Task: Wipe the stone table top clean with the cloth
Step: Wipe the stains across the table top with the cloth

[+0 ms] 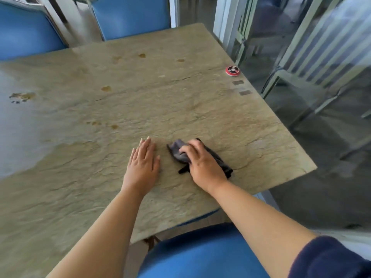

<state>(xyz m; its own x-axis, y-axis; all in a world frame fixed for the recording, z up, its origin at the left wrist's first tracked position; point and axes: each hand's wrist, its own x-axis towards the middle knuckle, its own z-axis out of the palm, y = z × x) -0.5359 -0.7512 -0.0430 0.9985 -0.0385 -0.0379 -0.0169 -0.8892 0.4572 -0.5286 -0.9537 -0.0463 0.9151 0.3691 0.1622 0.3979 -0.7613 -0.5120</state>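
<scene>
Two hands rest on the stone surface (180, 101): the right hand (202, 163) presses its fingers onto a crumpled dark grey cloth (177, 150) beneath it, the left hand (143, 162) lies spread flat just beside.

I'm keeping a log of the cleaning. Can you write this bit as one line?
step: wiping | right hand: pressing cloth on table | left hand: flat on table, empty | spots: not yet wiped

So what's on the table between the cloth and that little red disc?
Nothing: in the head view, only bare stone table top lies between the cloth and the red disc.
</scene>
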